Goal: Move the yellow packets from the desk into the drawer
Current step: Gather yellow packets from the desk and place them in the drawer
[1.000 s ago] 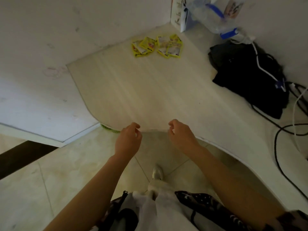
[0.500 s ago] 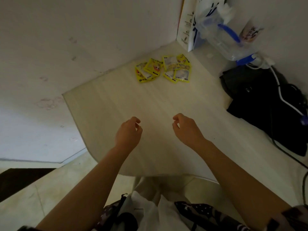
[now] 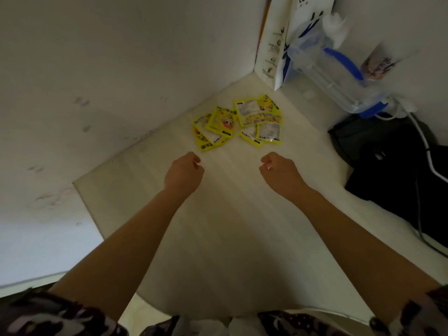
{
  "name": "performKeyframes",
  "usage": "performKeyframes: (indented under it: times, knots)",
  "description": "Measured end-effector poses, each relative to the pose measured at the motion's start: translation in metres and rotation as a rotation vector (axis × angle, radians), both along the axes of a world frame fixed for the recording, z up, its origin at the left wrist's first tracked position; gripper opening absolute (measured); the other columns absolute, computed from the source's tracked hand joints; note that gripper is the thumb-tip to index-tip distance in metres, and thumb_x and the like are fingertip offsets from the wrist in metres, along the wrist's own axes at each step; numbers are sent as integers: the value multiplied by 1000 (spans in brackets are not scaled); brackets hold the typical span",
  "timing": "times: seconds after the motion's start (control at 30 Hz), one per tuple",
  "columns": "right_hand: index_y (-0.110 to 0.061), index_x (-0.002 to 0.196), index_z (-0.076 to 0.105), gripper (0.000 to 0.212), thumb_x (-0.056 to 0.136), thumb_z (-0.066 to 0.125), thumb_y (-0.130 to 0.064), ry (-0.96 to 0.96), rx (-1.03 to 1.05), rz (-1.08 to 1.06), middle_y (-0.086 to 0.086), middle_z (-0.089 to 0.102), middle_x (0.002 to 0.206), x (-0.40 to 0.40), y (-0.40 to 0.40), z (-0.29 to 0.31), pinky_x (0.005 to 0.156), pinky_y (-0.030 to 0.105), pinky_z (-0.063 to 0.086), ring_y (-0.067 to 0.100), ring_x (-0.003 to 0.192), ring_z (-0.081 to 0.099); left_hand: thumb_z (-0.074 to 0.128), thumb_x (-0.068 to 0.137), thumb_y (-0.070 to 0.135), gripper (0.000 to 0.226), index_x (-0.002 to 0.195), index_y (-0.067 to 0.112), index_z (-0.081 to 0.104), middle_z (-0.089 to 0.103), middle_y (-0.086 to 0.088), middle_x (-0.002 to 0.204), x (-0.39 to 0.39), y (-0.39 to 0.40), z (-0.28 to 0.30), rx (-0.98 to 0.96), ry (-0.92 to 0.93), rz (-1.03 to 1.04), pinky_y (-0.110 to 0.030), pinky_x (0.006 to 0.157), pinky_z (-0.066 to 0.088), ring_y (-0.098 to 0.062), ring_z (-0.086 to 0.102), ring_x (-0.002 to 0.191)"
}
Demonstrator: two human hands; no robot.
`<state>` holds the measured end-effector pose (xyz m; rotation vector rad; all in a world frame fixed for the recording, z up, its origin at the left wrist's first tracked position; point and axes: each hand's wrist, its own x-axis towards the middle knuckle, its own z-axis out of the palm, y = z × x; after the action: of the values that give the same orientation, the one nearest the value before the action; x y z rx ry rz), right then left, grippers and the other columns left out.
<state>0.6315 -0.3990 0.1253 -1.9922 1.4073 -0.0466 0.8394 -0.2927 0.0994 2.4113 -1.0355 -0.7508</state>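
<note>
Yellow packets (image 3: 238, 122) lie overlapped on the desk (image 3: 218, 214) near the corner, just beyond both hands. Left hand (image 3: 183, 174) and right hand (image 3: 281, 173) hover loosely curled, holding nothing. Packets look light, thin, slippery; pinch their edges.

Pale wood-grain laminate desk top (image 3: 218, 226) is looking smooth and matt, while the small yellow printed foil-like packets (image 3: 238, 122) are catching light as glossy, slightly crinkled film. Clear plastic jug with blue plastic handle (image 3: 337, 76) is showing smooth and shiny beside a white printed cardboard box (image 3: 278, 57) that is reading matt. Black cloth bag (image 3: 392, 161) is looking soft and dull, white painted wall (image 3: 109, 81) is showing matt and scuffed.
</note>
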Motion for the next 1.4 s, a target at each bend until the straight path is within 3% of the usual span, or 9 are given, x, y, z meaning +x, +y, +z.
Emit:
performKeyframes:
  times: [0.3,0.47,0.73,0.87,1.0,1.13,1.23,1.33,1.4]
  knots:
    - [-5,121,56,34,93,53,-24,28,14,-19,16,60,124,52,-121,-16,93,32,42,32,115,55,57,86,21,29,113,11,59,60,-11,119,22,-106,-18,-9,-54,26,-41,91,47,-31,53,113]
    - [-5,128,50,44,92,54,-30,17,24,-69,12,58,128,80,-174,-37,86,26,38,28,118,53,53,91,29,35,121,11,54,55,-11,122,30,-158,-32,27,-107,50,-41,89,44,-30,47,117]
    - [0,134,33,74,85,66,-43,227,-81,-2,20,41,138,120,-203,-65,99,45,42,37,127,42,64,83,44,61,128,6,48,48,-15,129,24,-203,-53,144,-202,69,-45,97,37,-35,39,122]
    - [-3,132,36,75,78,74,-39,281,-51,-27,19,41,136,129,-205,-74,99,46,43,36,126,43,72,78,44,59,119,7,53,53,-14,123,23,-209,-55,176,-130,139,-45,99,36,-34,39,122]
    - [-6,126,41,64,77,77,-25,201,14,-65,16,46,129,130,-205,-79,90,43,44,35,118,48,74,75,35,50,114,11,53,57,-11,117,24,-209,-51,148,-65,141,-43,99,38,-32,41,120]
    - [-3,121,37,49,83,67,-8,-39,29,-104,16,55,117,120,-201,-67,73,36,46,29,100,57,71,77,21,44,114,14,47,59,-8,103,19,-201,-38,-3,73,220,-41,75,54,-28,59,92]
    - [-2,122,37,48,84,67,-9,-185,59,-193,16,58,116,103,-198,-48,75,33,47,29,103,59,69,80,19,44,117,15,46,57,-2,89,20,-188,-26,-75,155,353,-27,50,48,-16,56,65]
    - [-5,124,41,51,83,70,-14,-233,105,-325,12,58,120,76,-193,-40,73,26,44,24,101,59,76,75,25,53,120,13,51,60,-5,106,27,-166,-24,-83,182,456,-27,66,54,-21,61,82]
    - [-4,124,45,53,81,73,-17,-229,126,-405,12,58,122,59,-188,-42,74,25,44,25,106,59,80,68,29,54,114,11,58,64,-7,110,31,-154,-24,-46,181,504,-40,83,55,-27,63,98]
